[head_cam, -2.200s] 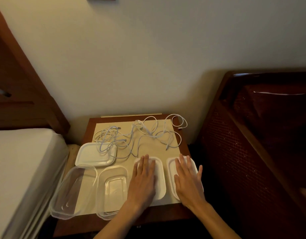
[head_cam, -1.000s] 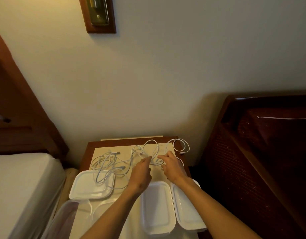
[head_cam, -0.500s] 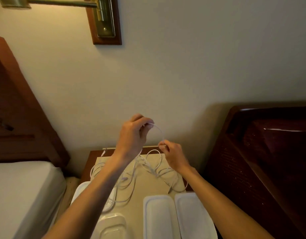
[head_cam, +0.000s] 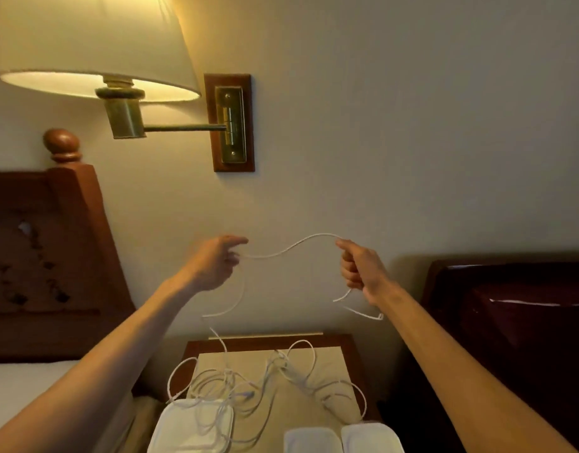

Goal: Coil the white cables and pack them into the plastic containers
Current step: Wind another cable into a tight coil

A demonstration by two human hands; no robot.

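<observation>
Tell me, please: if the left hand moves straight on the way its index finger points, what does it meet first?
The left hand points right, toward the right hand. Between them hangs only the white cable both hold. Depth is unclear, but the right hand likely comes first.

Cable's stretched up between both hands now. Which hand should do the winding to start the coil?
Probably the right hand: only a short free end hangs below it. The left hand holds the white cable where the long remainder trails down into the tangle on the nightstand, so it suits feeding slack.

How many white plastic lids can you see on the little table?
3: one lid at the front left with cables lying over it, and two lids side by side at the front right. More may be hidden below the picture's edge.
</observation>
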